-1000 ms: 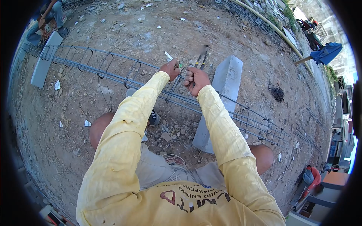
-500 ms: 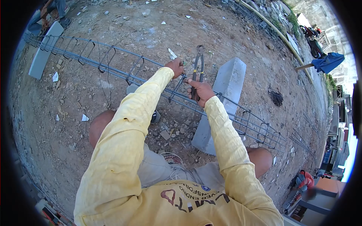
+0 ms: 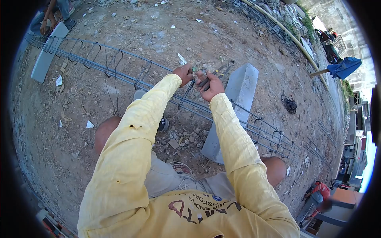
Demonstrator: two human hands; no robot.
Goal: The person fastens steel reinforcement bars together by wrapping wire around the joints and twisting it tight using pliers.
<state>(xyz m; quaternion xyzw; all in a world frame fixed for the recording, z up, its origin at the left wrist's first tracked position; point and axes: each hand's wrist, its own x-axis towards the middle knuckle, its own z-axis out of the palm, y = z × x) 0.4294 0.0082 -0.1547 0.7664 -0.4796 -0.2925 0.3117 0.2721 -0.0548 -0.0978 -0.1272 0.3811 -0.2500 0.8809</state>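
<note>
A long rebar cage (image 3: 182,100) with square stirrups runs slantwise in front of my knees. My left hand (image 3: 183,74) is closed at its upper bar, beside a stirrup; something small and greenish shows at the fingertips, too small to name. My right hand (image 3: 212,86) grips the dark handles of a pair of pincers (image 3: 223,70), whose head points up and to the right, away from the bars. Thin wire appears between the two hands, though its ends are hidden. Beneath the cage on the right lies a grey concrete block (image 3: 242,85).
A flat pale slab (image 3: 48,54) supports the cage's far left end, where another person (image 3: 50,18) sits. A bundle of dark wire (image 3: 289,104) lies on the dirt to the right. Beyond are a long pole (image 3: 295,36), a blue cloth (image 3: 344,68) and a person in red (image 3: 322,192).
The pincers have swung from upright to pointing right in my right hand, which has shifted slightly up. My left hand stays at nearly the same spot on the cage.
</note>
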